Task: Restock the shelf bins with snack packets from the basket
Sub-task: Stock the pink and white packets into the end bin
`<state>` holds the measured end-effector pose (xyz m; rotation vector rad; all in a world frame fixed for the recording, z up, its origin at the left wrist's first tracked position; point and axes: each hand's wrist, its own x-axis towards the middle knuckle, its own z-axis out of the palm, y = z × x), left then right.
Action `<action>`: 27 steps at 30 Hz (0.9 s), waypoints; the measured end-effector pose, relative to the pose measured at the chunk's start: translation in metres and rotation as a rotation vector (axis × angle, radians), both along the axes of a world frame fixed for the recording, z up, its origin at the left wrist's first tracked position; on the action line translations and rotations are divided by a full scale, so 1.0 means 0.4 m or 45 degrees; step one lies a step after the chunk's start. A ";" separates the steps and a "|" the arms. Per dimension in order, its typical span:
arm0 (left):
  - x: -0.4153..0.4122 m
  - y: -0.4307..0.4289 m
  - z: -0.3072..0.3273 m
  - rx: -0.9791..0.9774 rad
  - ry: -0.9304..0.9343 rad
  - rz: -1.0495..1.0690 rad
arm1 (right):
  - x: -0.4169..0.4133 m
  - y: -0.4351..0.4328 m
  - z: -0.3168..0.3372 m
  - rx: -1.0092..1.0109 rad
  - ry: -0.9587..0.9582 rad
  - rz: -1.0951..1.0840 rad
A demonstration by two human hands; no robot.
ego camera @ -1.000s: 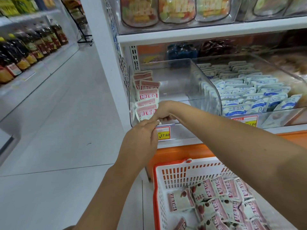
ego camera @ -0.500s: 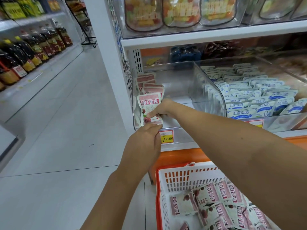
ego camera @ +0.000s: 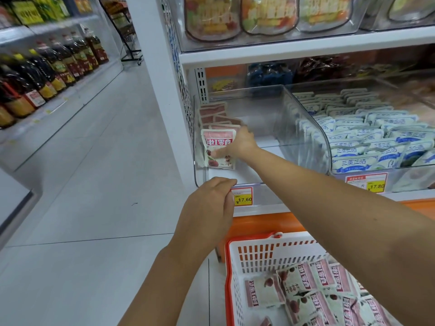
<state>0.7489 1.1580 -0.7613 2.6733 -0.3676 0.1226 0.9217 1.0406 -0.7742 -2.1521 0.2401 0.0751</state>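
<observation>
Right thumb point(ego camera: 217, 152) lies flat on the printed face of a pink snack packet point(ego camera: 218, 140), with the fingers wrapped behind its right edge, so the right hand point(ego camera: 240, 143) is pinching it. The packet stands upright inside the clear bin point(ego camera: 249, 182), at its front left corner. It heads a row of the same packets point(ego camera: 213, 112) that runs back along the bin's left wall. The rest of the bin floor, to the right of the row, is bare.

Left hand point(ego camera: 209, 208) is just below the bin's front lip, beside the price tag point(ego camera: 243, 196). Its fingers are loosely curled, nothing is seen in them, and it touches no packet.

The basket point(ego camera: 259, 251) sits below the bin, with many more packets point(ego camera: 299, 281) loose in it.

Step looks like placing: seating one packet at the front of the row. The task looks early, with most of the bin unfilled.

Next move probably calls for letting go without tipping the packet, since it looks floppy and may lean forward. Then reach down below the bin for another from the basket and start a second row to the right.
</observation>
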 end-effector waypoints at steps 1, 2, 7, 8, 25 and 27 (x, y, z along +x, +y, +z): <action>-0.001 -0.001 0.000 -0.001 0.007 0.006 | 0.005 -0.002 -0.006 -0.036 0.037 0.027; -0.001 -0.002 0.000 -0.002 0.013 0.012 | 0.003 -0.002 -0.008 -0.084 0.075 0.067; -0.004 -0.004 0.001 -0.011 0.002 0.016 | 0.000 0.011 -0.007 -0.094 0.030 0.116; -0.004 -0.003 0.000 -0.008 -0.009 0.008 | 0.011 0.015 -0.014 -0.069 0.040 0.114; -0.006 0.000 -0.011 -0.023 -0.021 0.011 | -0.051 -0.007 0.042 0.058 0.096 0.323; -0.004 0.000 -0.011 -0.020 -0.026 0.012 | -0.066 -0.009 0.048 -0.100 0.195 0.273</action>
